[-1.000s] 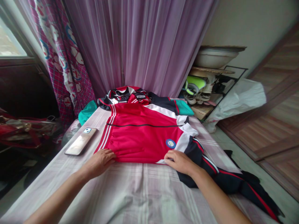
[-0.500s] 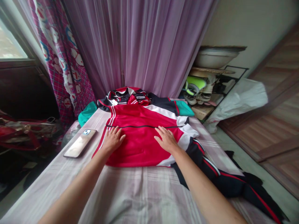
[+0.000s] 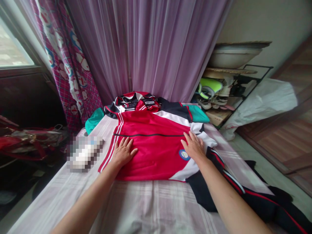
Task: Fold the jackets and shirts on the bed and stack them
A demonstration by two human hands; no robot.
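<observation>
A red, white and black zip-up jacket lies spread flat with its dark zipper running crosswise. Palm down on its red front near the striped hem is my left hand, fingers spread. My right hand rests flat with extended fingers where the red meets the white shoulder panel. A round blue-and-white badge shows just left of that hand. One black sleeve with red and white piping trails to the lower right, partly behind my right forearm.
A checked cloth covers the surface. Bunched striped clothing sits at the back, with teal fabric at its right. A pixelated object lies on the left. A shelf with shoes and a basin stands at right.
My right hand has slid rightward across the jacket, uncovering the round badge. My left hand stays near the hem, slightly lower. The view has shifted a little.
</observation>
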